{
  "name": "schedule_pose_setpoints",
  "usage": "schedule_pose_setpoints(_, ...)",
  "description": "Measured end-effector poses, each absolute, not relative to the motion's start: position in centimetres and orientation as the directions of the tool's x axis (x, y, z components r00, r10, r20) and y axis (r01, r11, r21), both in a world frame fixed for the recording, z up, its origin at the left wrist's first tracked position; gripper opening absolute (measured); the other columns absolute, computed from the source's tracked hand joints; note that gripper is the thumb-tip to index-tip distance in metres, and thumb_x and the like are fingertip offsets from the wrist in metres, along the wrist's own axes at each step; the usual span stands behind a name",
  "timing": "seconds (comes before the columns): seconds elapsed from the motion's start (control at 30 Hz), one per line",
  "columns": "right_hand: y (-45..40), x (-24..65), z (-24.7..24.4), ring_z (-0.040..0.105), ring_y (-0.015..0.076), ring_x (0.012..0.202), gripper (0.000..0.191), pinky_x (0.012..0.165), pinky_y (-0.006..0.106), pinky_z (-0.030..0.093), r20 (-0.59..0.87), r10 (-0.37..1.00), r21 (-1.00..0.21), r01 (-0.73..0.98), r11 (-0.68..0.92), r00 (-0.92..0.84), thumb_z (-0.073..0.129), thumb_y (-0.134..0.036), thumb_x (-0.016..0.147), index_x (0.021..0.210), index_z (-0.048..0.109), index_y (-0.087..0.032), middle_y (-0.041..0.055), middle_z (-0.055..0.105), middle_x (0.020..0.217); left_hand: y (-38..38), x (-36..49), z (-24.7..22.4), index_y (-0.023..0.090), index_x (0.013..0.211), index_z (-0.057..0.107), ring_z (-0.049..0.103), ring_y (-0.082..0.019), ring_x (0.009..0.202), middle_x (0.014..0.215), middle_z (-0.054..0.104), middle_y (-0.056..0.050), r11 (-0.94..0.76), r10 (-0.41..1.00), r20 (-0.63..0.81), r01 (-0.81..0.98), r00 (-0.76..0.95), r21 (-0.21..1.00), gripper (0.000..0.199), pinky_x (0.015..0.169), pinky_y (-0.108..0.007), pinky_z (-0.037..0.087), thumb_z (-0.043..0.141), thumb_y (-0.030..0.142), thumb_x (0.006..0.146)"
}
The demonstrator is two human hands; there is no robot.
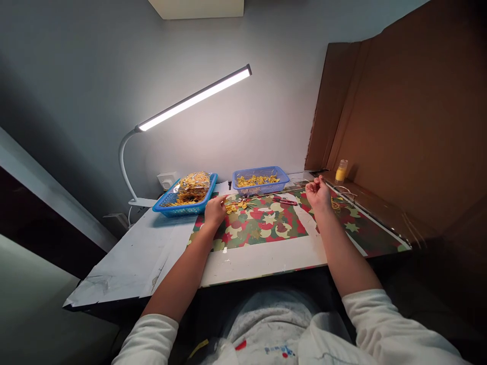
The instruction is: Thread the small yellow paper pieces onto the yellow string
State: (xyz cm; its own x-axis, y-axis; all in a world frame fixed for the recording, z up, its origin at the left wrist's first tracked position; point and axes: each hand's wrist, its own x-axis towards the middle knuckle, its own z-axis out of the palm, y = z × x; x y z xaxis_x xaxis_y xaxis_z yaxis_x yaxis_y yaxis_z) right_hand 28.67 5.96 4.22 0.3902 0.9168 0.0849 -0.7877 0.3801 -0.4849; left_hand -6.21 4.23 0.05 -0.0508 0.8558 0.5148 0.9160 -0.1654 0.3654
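left hand rests curled by the gold bits, grip unclear, right hand is fisted further right, can't tell what's inside

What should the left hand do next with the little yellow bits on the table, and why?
Probably close the fingers on one piece. The left hand rests at the edge of the small pile of yellow-gold pieces on the star-patterned mat, while the right hand hangs fisted above the mat, apart from it.
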Motion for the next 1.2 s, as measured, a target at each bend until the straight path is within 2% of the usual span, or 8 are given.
schedule_pose_setpoints(0.17, 5.5, 29.3, 4.7, 0.024, 0.0021, 0.036, 0.025, 0.037, 0.013, 0.026, 0.047, 0.917, -0.369, -0.846, 0.384, 0.395, 0.05, -0.018, 0.093, 0.071, 0.039, -0.02, -0.0117, 0.033, 0.048, 4.0, -5.6, -0.2, 0.014, 0.108, 0.072, 0.066, -0.026, 0.093, 0.105, 0.072, -0.012, -0.201, 0.889, 0.458, 0.886, -0.015, 0.418, 0.041, 0.089, -0.035, 0.048, 0.05, 0.009, 0.073)
schedule_pose_setpoints(0.37, 4.7, 29.3, 5.1, 0.024, 0.0025, 0.036, 0.025, 0.039, 0.013, 0.029, 0.125, 0.916, -0.317, -0.86, 0.401, 0.381, 0.05, -0.02, 0.093, 0.071, 0.04, -0.02, -0.0115, 0.031, 0.048, 3.6, -4.9, -1.0, 0.017, 0.118, 0.066, 0.064, -0.016, 0.071, 0.095, 0.073, -0.006, -0.375, 0.916, 0.333, 0.766, 0.222, 0.522, 0.045, 0.073, -0.027, 0.051, 0.052, 0.019, 0.075)
schedule_pose_setpoints(0.47, 4.5, 29.0, 5.0, 0.024, 0.0024, 0.037, 0.023, 0.042, 0.014, 0.031, 0.151, 0.916, -0.335, -0.853, 0.4, 0.371, 0.051, -0.02, 0.093, 0.071, 0.042, -0.019, -0.0115, 0.03, 0.049, 3.7, -4.8, -1.1, 0.018, 0.118, 0.065, 0.063, -0.021, 0.086, 0.097, 0.073, -0.007, -0.39, 0.886, 0.416, 0.816, 0.205, 0.428, 0.042, 0.083, -0.032, 0.049, 0.053, 0.025, 0.079)
schedule_pose_setpoints(0.57, 4.6, 28.6, 5.0, 0.025, 0.0025, 0.038, 0.021, 0.044, 0.014, 0.032, 0.172, 0.925, -0.373, -0.846, 0.381, 0.34, 0.053, -0.019, 0.09, 0.071, 0.042, -0.02, -0.0115, 0.03, 0.049, 4.0, -4.8, -1.0, 0.019, 0.114, 0.067, 0.056, -0.027, 0.109, 0.11, 0.069, -0.01, -0.384, 0.835, 0.514, 0.876, 0.196, 0.291, 0.036, 0.097, -0.039, 0.042, 0.052, 0.025, 0.082)
schedule_pose_setpoints(0.73, 4.9, 28.1, 4.8, 0.028, 0.0031, 0.037, 0.017, 0.046, 0.016, 0.034, 0.131, 0.947, -0.404, -0.856, 0.322, 0.294, 0.048, -0.014, 0.089, 0.073, 0.045, -0.02, -0.0111, 0.033, 0.048, 4.8, -4.3, -1.4, 0.019, 0.126, 0.06, 0.042, -0.029, 0.131, 0.142, 0.049, -0.01, -0.471, 0.837, 0.388, 0.869, 0.386, 0.152, 0.043, 0.111, -0.043, 0.029, 0.05, 0.033, 0.087)
schedule_pose_setpoints(0.87, 5.0, 27.6, 4.6, 0.029, 0.0031, 0.037, 0.016, 0.047, 0.017, 0.034, 0.129, 0.952, -0.468, -0.83, 0.304, 0.277, 0.049, -0.014, 0.087, 0.072, 0.044, -0.02, -0.0112, 0.034, 0.049, 5.2, -4.0, -2.0, 0.026, 0.128, 0.058, 0.043, -0.028, 0.131, 0.143, 0.049, -0.007, -0.414, 0.889, 0.287, 0.893, 0.356, 0.176, 0.041, 0.112, -0.046, 0.026, 0.044, 0.039, 0.091)
schedule_pose_setpoints(1.0, 5.0, 27.3, 4.4, 0.03, 0.0032, 0.038, 0.016, 0.048, 0.017, 0.035, 0.09, 0.962, -0.465, -0.844, 0.269, 0.257, 0.044, -0.011, 0.087, 0.074, 0.045, -0.019, -0.0107, 0.035, 0.049, 5.1, -4.0, -1.9, 0.021, 0.129, 0.056, 0.049, -0.028, 0.123, 0.136, 0.054, -0.011, -0.406, 0.891, 0.292, 0.898, 0.347, 0.171, 0.045, 0.106, -0.043, 0.034, 0.042, 0.041, 0.091)
schedule_pose_setpoints(1.2, 5.0, 26.9, 4.3, 0.029, 0.0035, 0.037, 0.017, 0.048, 0.017, 0.034, 0.066, 0.97, -0.466, -0.852, 0.238, 0.235, 0.04, -0.01, 0.088, 0.076, 0.047, -0.019, -0.0104, 0.035, 0.048, 5.4, -4.5, -2.0, 0.014, 0.123, 0.055, 0.057, -0.024, 0.108, 0.115, 0.063, -0.014, -0.352, 0.89, 0.387, 0.903, 0.241, 0.248, 0.037, 0.093, -0.036, 0.044, 0.037, 0.022, 0.091)
